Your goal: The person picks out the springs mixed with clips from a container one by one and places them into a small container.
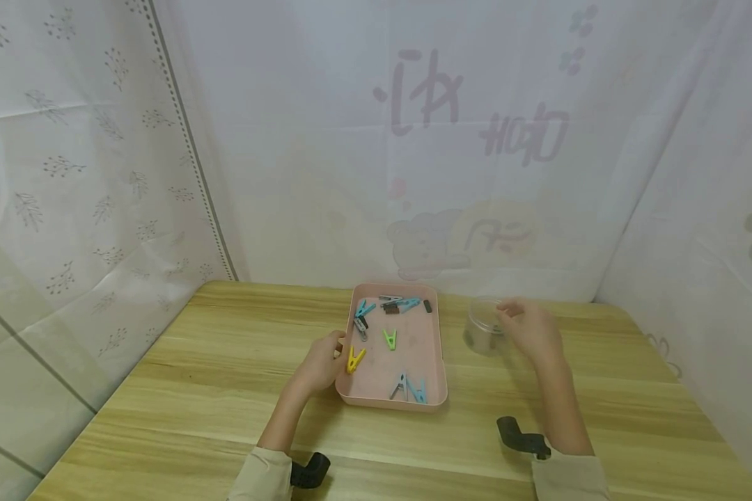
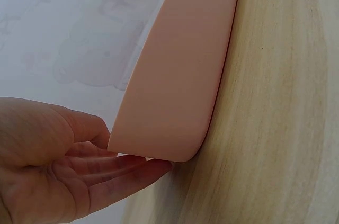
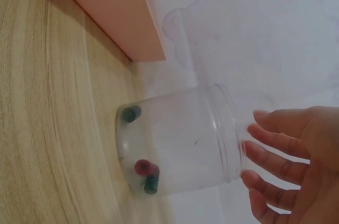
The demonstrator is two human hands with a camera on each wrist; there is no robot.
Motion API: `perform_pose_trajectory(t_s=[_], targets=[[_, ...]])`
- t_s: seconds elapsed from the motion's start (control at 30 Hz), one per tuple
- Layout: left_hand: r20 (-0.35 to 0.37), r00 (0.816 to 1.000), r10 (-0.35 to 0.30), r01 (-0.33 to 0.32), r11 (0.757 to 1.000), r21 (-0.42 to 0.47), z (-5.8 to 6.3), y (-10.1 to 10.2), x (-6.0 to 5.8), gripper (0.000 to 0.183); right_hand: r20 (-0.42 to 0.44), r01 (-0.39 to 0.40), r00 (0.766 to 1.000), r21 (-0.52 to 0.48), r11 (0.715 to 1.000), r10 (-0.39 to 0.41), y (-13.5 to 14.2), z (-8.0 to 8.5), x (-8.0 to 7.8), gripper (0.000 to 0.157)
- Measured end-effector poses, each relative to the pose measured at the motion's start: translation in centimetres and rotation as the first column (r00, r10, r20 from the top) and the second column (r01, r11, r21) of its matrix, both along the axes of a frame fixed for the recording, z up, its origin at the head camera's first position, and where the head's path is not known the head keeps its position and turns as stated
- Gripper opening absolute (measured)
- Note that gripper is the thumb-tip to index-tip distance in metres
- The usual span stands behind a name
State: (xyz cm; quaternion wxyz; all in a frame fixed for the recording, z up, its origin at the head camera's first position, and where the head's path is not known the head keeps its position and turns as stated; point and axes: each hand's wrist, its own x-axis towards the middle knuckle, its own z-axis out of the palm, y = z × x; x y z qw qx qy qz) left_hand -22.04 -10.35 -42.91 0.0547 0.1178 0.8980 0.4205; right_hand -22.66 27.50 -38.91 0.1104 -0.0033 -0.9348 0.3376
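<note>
My left hand (image 1: 321, 363) is at the left wall of a pink tray (image 1: 382, 386). In the left wrist view its fingers lie along the outside wall and one digit passes behind the rim. Inside the tray are a yellow clothespin (image 1: 354, 360), a green clothespin (image 1: 390, 339), blue clothespins (image 1: 365, 308) and grey ones (image 1: 400, 385). My right hand (image 1: 535, 329) is over the mouth of a clear jar (image 3: 180, 139), fingers loosely bent by its rim, with nothing visible between them. Small ridged dark green pieces (image 3: 151, 185) and a red piece (image 3: 143, 167) lie at the jar's bottom.
A brown ridged piece (image 1: 391, 309) and a small black piece (image 1: 427, 306) lie near the tray's far end. The wooden table (image 1: 238, 348) reaches back to a printed white curtain (image 1: 313, 174). Black wrist mounts (image 1: 311, 470) stick out from both sleeves.
</note>
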Motion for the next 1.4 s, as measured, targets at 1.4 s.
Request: perform_pose_trajectory(t_s=[1.4], targets=[[-0.018, 1.000, -0.015, 0.015, 1.000, -0.008, 0.1, -0.1, -0.1, 0.041, -0.016, -0.092, 0.996, 0.038, 0.995, 0.092, -3.4, 1.9, 0.9, 0.034]])
